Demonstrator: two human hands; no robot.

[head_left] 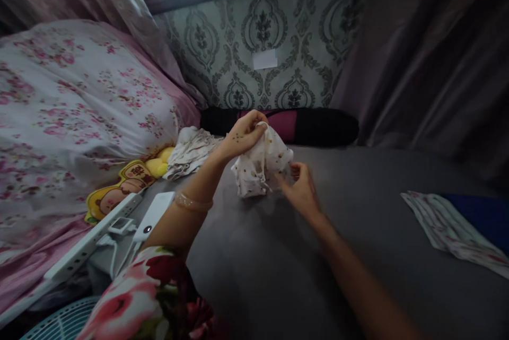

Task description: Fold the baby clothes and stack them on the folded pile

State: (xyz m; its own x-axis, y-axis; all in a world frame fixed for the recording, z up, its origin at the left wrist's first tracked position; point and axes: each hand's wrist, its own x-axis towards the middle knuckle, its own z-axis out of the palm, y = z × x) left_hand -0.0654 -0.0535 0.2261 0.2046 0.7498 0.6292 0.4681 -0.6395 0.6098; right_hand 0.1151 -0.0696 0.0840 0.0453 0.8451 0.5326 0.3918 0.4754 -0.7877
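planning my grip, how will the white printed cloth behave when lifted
The white printed cloth is probably floppy, since it droops in loose folds below the left hand. It's likely light for its size: thumb and fingers alone pinch up its top.

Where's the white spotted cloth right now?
In the head view, the spotted cloth is near the middle, over the grey sheet: the left hand holds its top, and the right hand is by its lower right.
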